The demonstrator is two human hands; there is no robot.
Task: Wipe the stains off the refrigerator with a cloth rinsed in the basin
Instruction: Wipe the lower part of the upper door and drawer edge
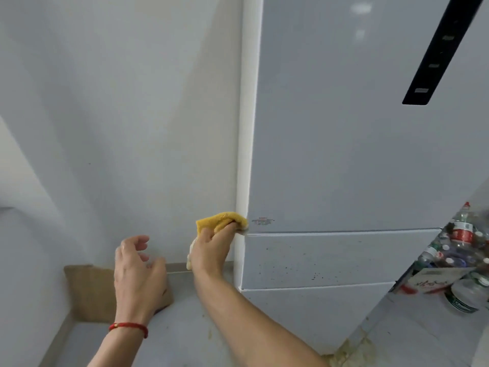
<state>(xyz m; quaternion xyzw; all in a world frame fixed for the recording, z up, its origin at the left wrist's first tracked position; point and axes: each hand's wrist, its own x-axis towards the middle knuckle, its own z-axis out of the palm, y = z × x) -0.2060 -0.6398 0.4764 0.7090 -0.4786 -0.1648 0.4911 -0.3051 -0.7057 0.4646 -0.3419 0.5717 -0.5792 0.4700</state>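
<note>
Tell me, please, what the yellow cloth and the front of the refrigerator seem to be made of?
The yellow cloth looks like soft terry or microfibre: fuzzy and matte, bunched in the right hand. The refrigerator front looks like glossy glass or painted metal, I cannot tell which: smooth, pale grey, mirroring ceiling lights.

fridge label [262,221]: text unreadable | bottles [461,250]: cut by right edge

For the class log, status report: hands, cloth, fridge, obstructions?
Right hand grip on yellow cloth, pressed at pale grey refrigerator corner. Left hand open, empty. Dark specks on middle drawer front. Nothing blocking.
</note>
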